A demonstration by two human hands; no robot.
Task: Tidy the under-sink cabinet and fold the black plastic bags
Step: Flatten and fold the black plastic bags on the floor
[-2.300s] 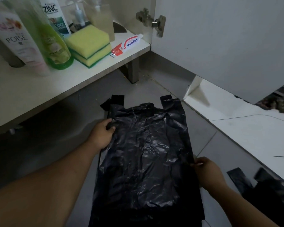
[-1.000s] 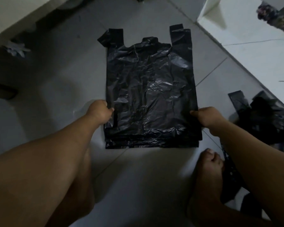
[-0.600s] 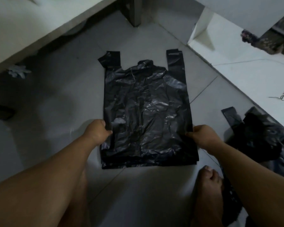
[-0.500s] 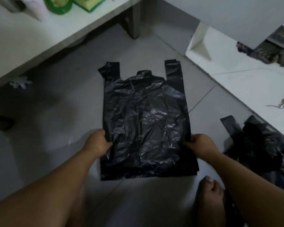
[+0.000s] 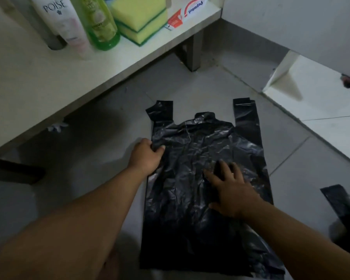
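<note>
Head view: your left hand (image 5: 146, 156) is closed in a pinch on the left edge of the black plastic bag (image 5: 202, 178), fingers curled over the film just below the left handle. Your right hand (image 5: 230, 188) is open, palm down and fingers spread, pressing flat on the middle of the same bag and gripping nothing. That pairing looks like an anchor and a lift: the flat palm keeps the slippery film from sliding on the floor (image 5: 89, 178) while the pinched edge is ready to be drawn across, so the likely step is a lengthwise fold toward the centre.

The bag lies spread on the floor tiles, handles pointing away from you and its bottom edge near your knees, creased but mostly flat. At the right edge of view, more black plastic (image 5: 341, 209) lies well apart on the floor, probably waiting its turn.

Beyond the handles, the cabinet shelf (image 5: 49, 77) carries a white bottle (image 5: 63, 23), a green bottle (image 5: 101, 27), stacked yellow sponges (image 5: 139, 19) and a toothpaste box (image 5: 186, 15), standing close together near its right end.
</note>
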